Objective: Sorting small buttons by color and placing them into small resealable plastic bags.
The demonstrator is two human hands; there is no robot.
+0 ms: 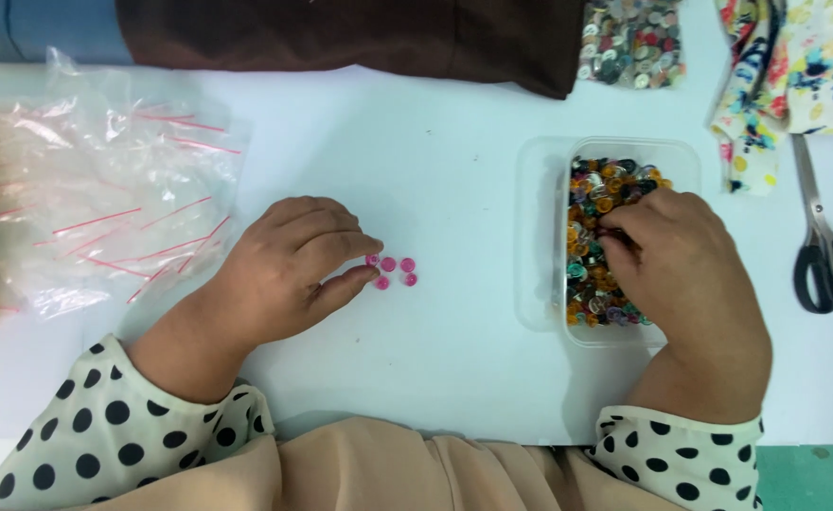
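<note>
Down on the white bench (pixel 435 378), the person's left hand (pixel 284 270) rests beside a little group of pink buttons (pixel 393 272). Its fingers (pixel 341 248) are close together, and the tips touch the pink button nearest to them. The other pink buttons lie just beside it, in the middle of the bench.

The right hand (pixel 682 265) is inside a clear plastic box (pixel 540 170) full of mixed buttons (pixel 606 180) in many colours. Its fingers are curled down among the buttons, pinched narrow around something small and dark, but what it is cannot be told.

To the left lies a pile of small clear bags (pixel 104 208) with red strips. A pair of scissors (pixel 824 246) with black handles lies at the right edge, well apart from the box. Above them sits a flowery cloth (pixel 814 66). A bag of more buttons (pixel 629 38) lies at the top, next to a dark brown cloth (pixel 360 33). Both arms wear white sleeves (pixel 104 435) with black dots.
</note>
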